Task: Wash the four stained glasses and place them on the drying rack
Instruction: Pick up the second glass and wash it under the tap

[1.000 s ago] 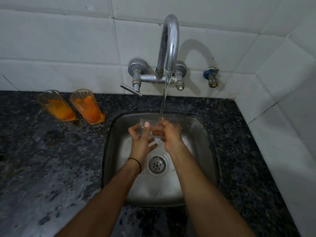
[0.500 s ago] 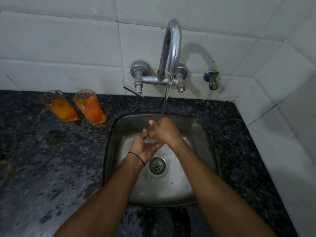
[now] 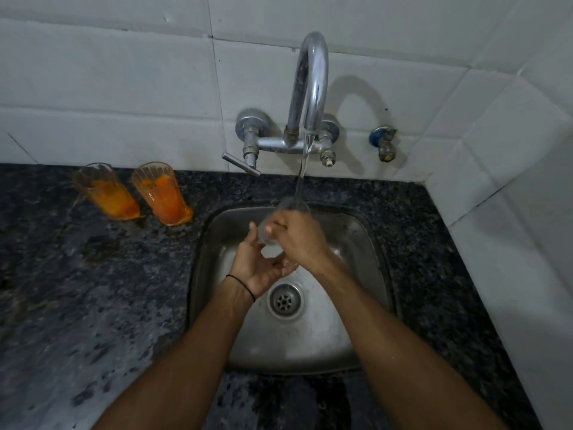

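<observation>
A clear glass is held over the steel sink, its mouth under the running water. My right hand grips it from above, fingers curled round its side. Under its base, my left hand cups it palm-up, and much of the glass is hidden between the two hands. Two orange-stained glasses, the left one and the right one, stand on the dark counter to the left of the sink.
A chrome tap on the tiled wall pours a thin stream into the glass. Its lever sticks out to the left. A small blue valve is on the wall at right. The granite counter is wet and speckled. The drain lies below my hands.
My right hand has gone from beside the glass to over it, and my left hand has dropped under its base. The glass now tilts with its mouth toward the stream.
</observation>
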